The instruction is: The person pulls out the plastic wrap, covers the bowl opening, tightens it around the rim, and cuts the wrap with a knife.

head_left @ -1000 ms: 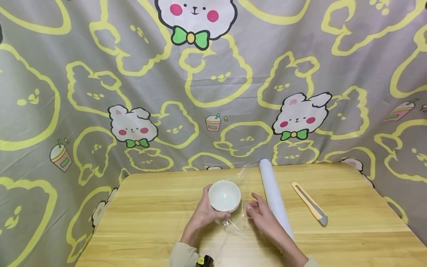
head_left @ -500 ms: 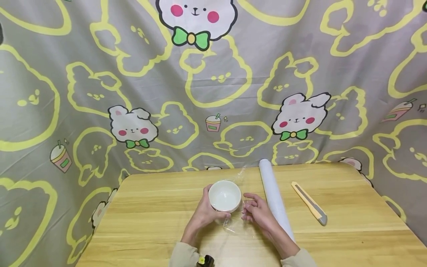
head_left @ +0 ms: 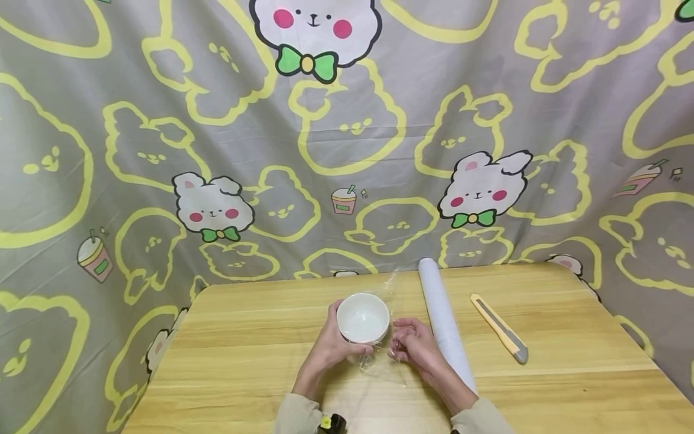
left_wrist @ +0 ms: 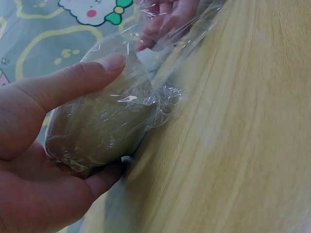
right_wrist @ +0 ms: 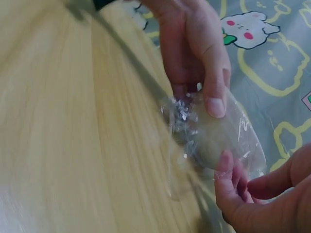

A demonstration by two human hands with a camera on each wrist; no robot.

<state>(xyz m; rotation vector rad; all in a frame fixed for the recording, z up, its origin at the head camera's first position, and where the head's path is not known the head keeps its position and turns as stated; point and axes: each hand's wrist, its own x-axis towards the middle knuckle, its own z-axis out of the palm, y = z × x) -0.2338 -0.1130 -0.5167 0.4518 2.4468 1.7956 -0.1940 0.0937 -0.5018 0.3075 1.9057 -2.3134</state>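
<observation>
A white bowl (head_left: 363, 318) is held in my left hand (head_left: 332, 345), fingers round its far side and thumb at the near side. Clear cling film (head_left: 379, 365) covers the bowl and hangs in loose folds on its near and right sides. In the left wrist view, bunched cling film (left_wrist: 165, 103) gathers at one side of the bowl. My right hand (head_left: 422, 349), just right of the bowl, pinches the film with curled fingers. In the right wrist view, its fingertips (right_wrist: 224, 162) meet the wrapped bowl's edge.
A white roll (head_left: 446, 325) lies lengthwise to the right of my right hand. Farther right is a yellow utility knife (head_left: 499, 328). The wooden table (head_left: 244, 337) meets a patterned cloth (head_left: 282, 144) at the back.
My right hand has moved left towards the bowl and its fingers have closed in on the cling film. My left hand and the bowl stay about where they were.
</observation>
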